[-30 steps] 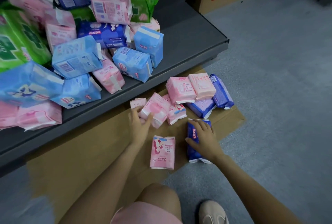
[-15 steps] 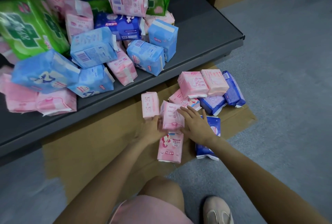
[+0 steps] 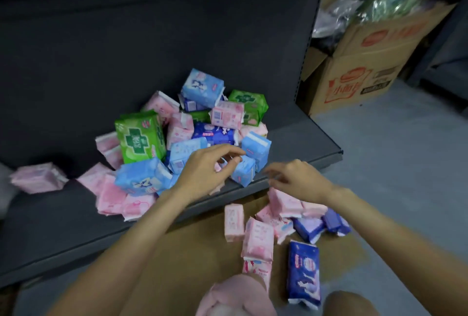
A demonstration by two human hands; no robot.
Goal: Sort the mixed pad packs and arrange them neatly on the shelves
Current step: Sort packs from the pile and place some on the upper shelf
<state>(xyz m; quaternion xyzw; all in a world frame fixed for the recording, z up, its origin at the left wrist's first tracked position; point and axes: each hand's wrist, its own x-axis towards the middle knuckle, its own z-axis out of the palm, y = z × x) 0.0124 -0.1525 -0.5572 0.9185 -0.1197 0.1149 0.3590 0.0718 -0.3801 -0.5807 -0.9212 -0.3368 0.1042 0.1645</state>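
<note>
A jumbled heap of pad packs lies on the dark grey bottom shelf (image 3: 76,227): a green pack (image 3: 139,138), light blue packs (image 3: 141,176), a dark blue pack (image 3: 215,134) and pink packs (image 3: 38,176). My left hand (image 3: 207,166) is over the heap's front, fingers curled around a small light blue pack (image 3: 244,170). My right hand (image 3: 296,176) hovers just right of it above the shelf edge, fingers apart and holding nothing. On the cardboard sheet (image 3: 182,265) on the floor lie sorted pink packs (image 3: 258,237) and dark blue packs (image 3: 304,272).
A printed cardboard box (image 3: 367,67) with plastic-wrapped goods stands on the grey floor (image 3: 405,189) right of the shelf. The shelf's back panel is dark and bare. My knees and pink clothing fill the bottom edge.
Both hands left the packs on the cardboard and rose to the shelf. My left hand now closes on a light blue pack; my view tilted up toward the shelf.
</note>
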